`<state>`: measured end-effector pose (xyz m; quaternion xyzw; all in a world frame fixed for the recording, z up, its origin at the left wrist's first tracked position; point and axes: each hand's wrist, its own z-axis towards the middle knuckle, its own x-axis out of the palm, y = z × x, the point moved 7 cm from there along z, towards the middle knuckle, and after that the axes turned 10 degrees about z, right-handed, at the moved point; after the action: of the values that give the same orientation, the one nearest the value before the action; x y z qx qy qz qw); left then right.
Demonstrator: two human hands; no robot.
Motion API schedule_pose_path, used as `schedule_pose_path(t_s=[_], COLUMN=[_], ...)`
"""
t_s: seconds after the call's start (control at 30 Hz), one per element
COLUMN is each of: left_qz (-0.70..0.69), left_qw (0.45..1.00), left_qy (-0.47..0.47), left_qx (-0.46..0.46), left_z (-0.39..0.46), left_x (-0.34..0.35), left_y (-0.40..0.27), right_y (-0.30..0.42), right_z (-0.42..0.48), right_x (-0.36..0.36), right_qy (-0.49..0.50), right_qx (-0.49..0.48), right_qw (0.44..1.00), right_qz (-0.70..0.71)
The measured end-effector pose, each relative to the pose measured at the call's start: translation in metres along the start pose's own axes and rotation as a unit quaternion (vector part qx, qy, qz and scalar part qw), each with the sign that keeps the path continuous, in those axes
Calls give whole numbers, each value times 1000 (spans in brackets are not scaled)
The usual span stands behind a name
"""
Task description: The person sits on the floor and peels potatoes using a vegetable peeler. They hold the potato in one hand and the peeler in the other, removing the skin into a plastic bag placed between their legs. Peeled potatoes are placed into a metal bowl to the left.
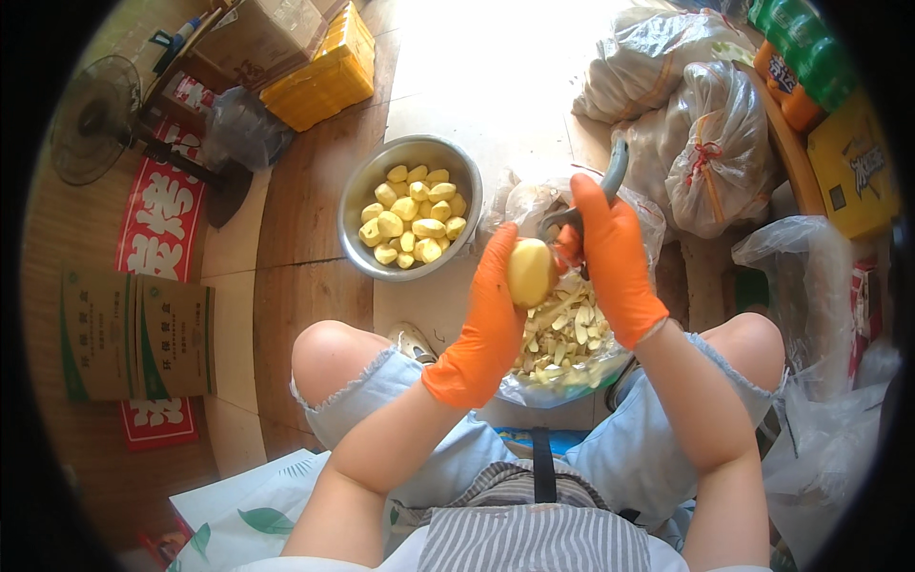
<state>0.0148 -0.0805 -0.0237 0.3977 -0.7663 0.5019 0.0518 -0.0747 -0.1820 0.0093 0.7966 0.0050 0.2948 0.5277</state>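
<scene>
My left hand (486, 322), in an orange glove, holds a peeled yellow potato (530, 273) in front of me. My right hand (615, 250), gloved the same way, grips a peeler with a grey handle (616, 168). The peeler's head is beside the potato's upper right; my fingers partly hide it. Below both hands a plastic-lined container holds a heap of potato peelings (565, 336). Beyond my left hand, a round metal basin (350, 243) stands on the floor, with several peeled potatoes (404, 209) piled inside.
Tied, filled plastic sacks (715, 157) stand at the far right, near a yellow box (854, 164) and green bottles (804, 50). On the left are a fan (96, 121), cardboard boxes (175, 343) and a yellow crate (322, 79). Clear plastic bags (808, 300) lie by my right knee.
</scene>
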Motion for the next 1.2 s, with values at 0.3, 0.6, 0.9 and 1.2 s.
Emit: schedule_pose_path(t_s=[0.3,0.6,0.9,1.2], left_qz=[-144,-13,55,120], left_qw=[989,985,997,990], left_qy=[5,171,42,61], left_qx=[-17,-36,16,32], left_z=[-2,-7,-7,-13], left_x=[10,14,6,15], left_y=[0,-4,-1,-6], right_y=[-1,12,19,3], right_z=[-19,-8,-20,-8], right_x=[22,12,19,11], right_qy=[7,-14,-17,23], right_qx=[-156,-112,-230,53], right_qw=[978,990,934,998], right_qz=[-138,-79,-274,-31])
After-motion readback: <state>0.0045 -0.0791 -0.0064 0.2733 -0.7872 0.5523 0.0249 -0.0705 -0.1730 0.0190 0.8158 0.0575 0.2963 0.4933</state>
